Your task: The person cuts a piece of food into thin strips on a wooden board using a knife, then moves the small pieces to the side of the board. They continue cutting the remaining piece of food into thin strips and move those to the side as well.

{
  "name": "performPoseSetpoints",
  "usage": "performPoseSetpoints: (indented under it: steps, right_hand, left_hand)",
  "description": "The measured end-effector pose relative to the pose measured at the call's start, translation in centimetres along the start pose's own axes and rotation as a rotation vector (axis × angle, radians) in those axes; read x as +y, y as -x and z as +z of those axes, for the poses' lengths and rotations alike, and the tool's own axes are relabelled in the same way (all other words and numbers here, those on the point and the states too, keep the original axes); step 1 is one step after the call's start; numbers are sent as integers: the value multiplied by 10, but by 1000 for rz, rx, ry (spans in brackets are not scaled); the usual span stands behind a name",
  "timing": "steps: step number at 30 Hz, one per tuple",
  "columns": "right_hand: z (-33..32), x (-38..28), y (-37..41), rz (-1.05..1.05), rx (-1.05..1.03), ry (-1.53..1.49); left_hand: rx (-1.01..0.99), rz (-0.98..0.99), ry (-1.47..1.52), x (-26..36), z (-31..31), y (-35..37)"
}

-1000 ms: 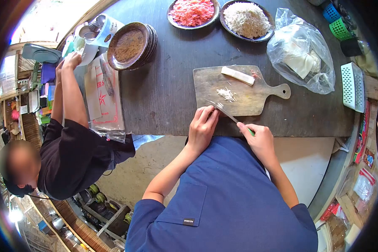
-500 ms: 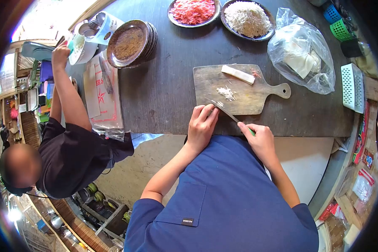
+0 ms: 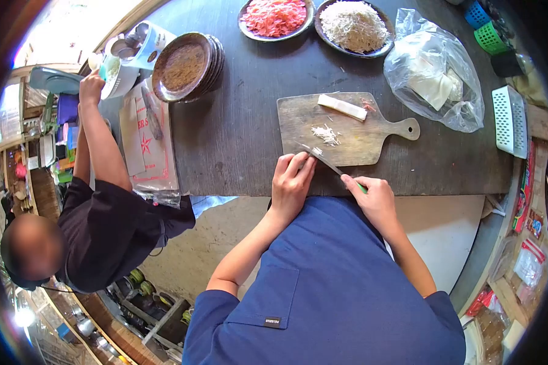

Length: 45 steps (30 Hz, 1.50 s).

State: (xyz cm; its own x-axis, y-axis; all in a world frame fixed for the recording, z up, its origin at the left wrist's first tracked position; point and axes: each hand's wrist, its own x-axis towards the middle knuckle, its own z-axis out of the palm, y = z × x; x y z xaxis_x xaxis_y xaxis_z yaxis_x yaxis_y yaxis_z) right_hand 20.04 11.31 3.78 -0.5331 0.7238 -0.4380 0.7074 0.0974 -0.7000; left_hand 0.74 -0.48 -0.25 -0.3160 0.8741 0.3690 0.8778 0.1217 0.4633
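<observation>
My right hand (image 3: 372, 198) is closed round the green handle of a knife (image 3: 327, 162). The blade slants up and left across the near edge of a wooden cutting board (image 3: 354, 149). At its tip side, my left hand (image 3: 291, 185) has curled fingers at the board's lower left edge; whatever they pinch is hidden. A few pale slivers lie by the blade. Farther up the board sit a small heap of thin white shreds (image 3: 326, 135), a whitish folded strip (image 3: 342, 107) and some reddish bits (image 3: 368, 106).
Beyond the board stand a plate of pink-red shreds (image 3: 274, 17) and a plate of pale shreds (image 3: 354, 27). A clear plastic bag (image 3: 435, 76) lies right, stacked brown plates (image 3: 186, 67) left. A person in black (image 3: 112, 231) reaches toward a white container (image 3: 122, 79) at left.
My hands and the knife stay almost in place, with only a slight shift of the whole view. The other person's hand at the white container has moved a little.
</observation>
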Motion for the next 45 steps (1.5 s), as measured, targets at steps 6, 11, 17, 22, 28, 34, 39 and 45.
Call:
performPoseSetpoints:
  steps: [6,11,17,22,28,34,39,45]
  right_hand:
    - [10,-9,-13,-68,40,-22]
    - [-7,-8,3,36,-56,51]
    - [17,-9,-17,-39,1,-7]
    - [-8,-8,5,-6,-16,7]
    - [15,-4,-14,-55,2,-49]
    - [1,-5,0,-25,-13,11]
    - [6,0,-6,-14,-29,-7]
    - [12,-6,-10,-76,12,-30]
  left_hand:
    - [2,-2,-16,0,0,1]
    - [16,8,-25,1,-3,-2]
    - [15,-26,-26,3,-1,-1]
    - [11,-27,-13,0,-1,0]
    - [16,-3,-39,2,0,0]
    - [34,-7,-28,0,-1,-1]
    - [32,-6,-19,1,1,0]
    - [38,-5,-28,-1,-1,-2]
